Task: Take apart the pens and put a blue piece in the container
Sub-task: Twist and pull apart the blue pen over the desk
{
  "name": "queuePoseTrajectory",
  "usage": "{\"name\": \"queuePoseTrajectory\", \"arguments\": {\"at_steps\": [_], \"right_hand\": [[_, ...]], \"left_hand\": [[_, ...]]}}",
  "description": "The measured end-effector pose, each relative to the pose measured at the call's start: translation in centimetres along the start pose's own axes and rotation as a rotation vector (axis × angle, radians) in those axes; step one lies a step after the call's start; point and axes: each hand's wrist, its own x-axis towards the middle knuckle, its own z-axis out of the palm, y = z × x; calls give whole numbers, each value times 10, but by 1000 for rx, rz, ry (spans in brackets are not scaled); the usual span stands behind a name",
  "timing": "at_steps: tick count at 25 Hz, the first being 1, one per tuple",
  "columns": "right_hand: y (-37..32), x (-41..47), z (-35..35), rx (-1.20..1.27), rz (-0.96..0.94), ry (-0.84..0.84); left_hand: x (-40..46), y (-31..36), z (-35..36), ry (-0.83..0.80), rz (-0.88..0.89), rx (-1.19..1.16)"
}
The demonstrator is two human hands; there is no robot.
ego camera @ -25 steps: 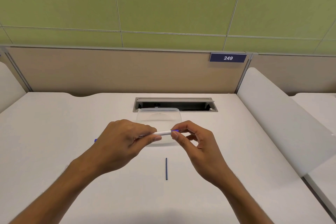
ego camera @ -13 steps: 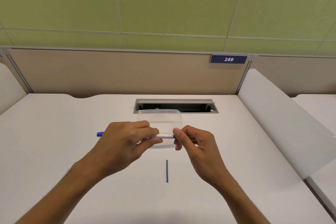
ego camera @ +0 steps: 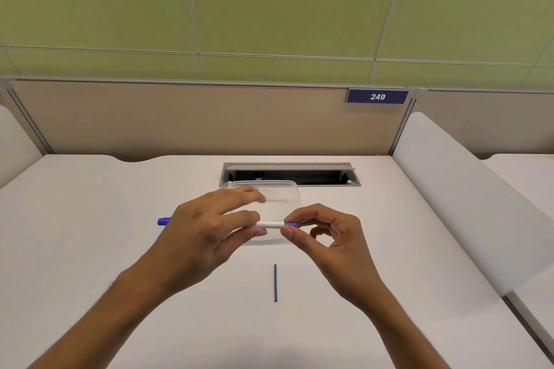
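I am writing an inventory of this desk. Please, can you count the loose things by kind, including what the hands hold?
Pens, white with blue ends: 1, the pen, held between the left hand and right hand.
Thin blue rods: 1, the rod lying on the desk.
Clear containers: 1, the container.
Total: 3
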Motion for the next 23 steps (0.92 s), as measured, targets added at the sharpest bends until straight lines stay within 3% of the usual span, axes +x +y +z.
{"name": "queuePoseTrajectory", "arguments": {"at_steps": [9, 14, 18, 23], "right_hand": [[-2, -1, 4, -23, 15, 33], [-1, -2, 1, -57, -38, 37], [-2, -3, 0, -48, -106, 46], [-3, -2, 2, -17, -48, 39]], "left_hand": [[-1, 5, 6, -2, 102, 8], [-2, 2, 4, -63, 30, -64], [-5, -3, 6, -73, -86, -273], [-6, -3, 6, -72, -107, -299]]}}
